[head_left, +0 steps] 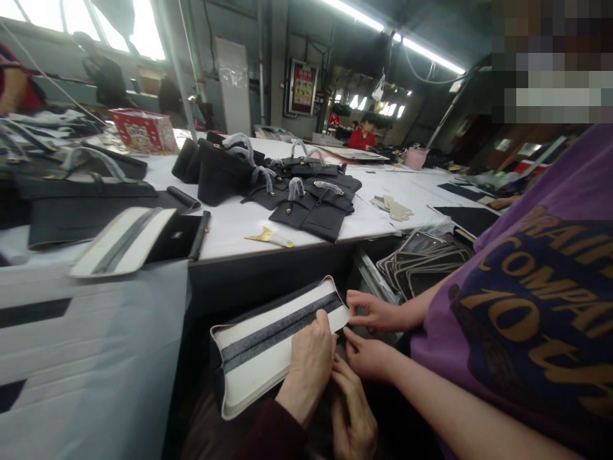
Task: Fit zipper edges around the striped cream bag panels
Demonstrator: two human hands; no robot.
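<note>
A black bag panel with a white and grey striped facing (261,361) lies tilted in front of me, below the table edge. My left hand (309,364), in a dark maroon sleeve, is pressed over its right part, with the fingers around the top edge. Just below, my right hand (353,418) is curled at the panel's lower right, and its grip is partly hidden. A co-worker in a purple T-shirt (531,300) reaches in from the right, with one hand (376,312) pinching the panel's right end and the other hand (368,358) close beside it.
Finished black handbags (311,207) with wrapped handles stand on a white work table (239,227). A similar striped panel (122,241) lies on its near edge. A stack of dark panels (421,262) sits below the table, and a grey sheet (90,358) hangs on the left.
</note>
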